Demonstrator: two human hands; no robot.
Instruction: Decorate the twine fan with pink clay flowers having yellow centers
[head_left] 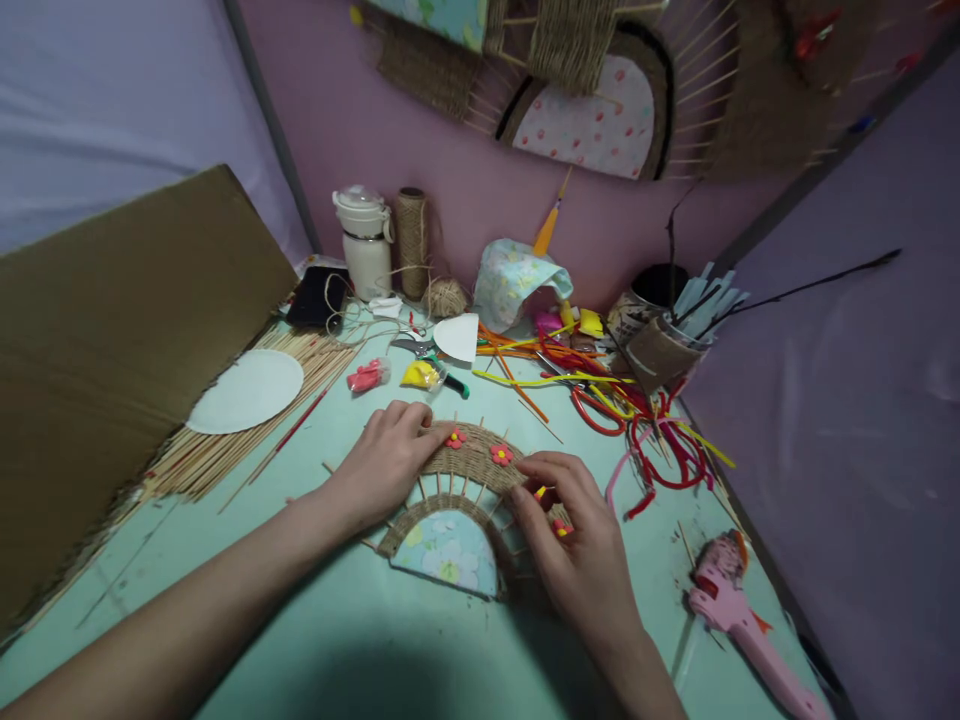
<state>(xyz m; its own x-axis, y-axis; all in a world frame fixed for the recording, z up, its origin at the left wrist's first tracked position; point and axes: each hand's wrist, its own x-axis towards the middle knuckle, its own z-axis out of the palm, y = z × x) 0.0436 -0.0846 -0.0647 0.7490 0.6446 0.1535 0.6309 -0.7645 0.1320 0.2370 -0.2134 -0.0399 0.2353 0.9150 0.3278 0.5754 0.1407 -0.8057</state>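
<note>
Seemingly for steadiness, the left hand point(384, 458) touches the woven arch point(474, 458) at lower centre, right hand point(581, 530) curled over it (grips unclear).

A craft workspace is indicated by the pink glue gun point(739, 620) at right, wooden sticks point(206, 460) at left, twine spool point(412, 240) near the far wall point(457, 180), and woven fan point(476, 455) at centre.
</note>
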